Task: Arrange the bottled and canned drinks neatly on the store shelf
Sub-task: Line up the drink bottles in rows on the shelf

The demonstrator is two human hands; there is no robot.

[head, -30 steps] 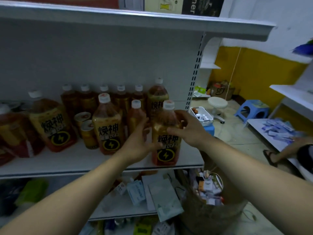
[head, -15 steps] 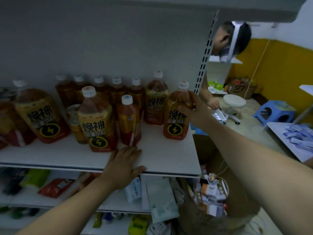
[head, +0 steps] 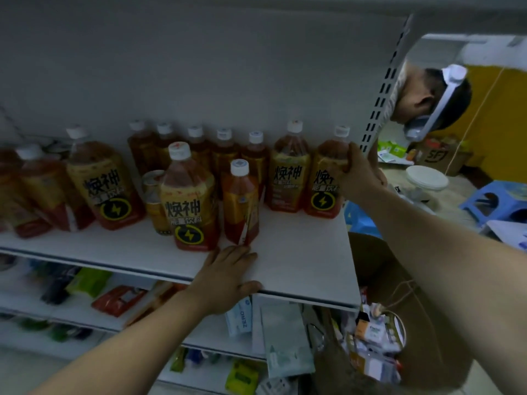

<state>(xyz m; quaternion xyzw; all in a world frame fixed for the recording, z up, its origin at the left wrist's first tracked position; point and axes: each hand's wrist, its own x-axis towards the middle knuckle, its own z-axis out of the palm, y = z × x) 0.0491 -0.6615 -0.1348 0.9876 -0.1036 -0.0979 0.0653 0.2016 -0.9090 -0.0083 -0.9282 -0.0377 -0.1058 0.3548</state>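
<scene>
Energy-drink bottle [head: 323, 195] stands upright at the rear right of the shelf [head: 302, 252], close to its right edge and just beside 1 matching bottle [head: 288, 178]. Right hand [head: 356, 172] grasps its shoulder. Left hand [head: 225, 277] lies flat, released, on the front edge, with bare board to its right.

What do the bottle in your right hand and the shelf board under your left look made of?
Bottle: likely clear plastic; amber liquid shows through above a glossy printed label. Shelf board: smooth matte white, painted metal or laminate; cannot tell which.
</scene>
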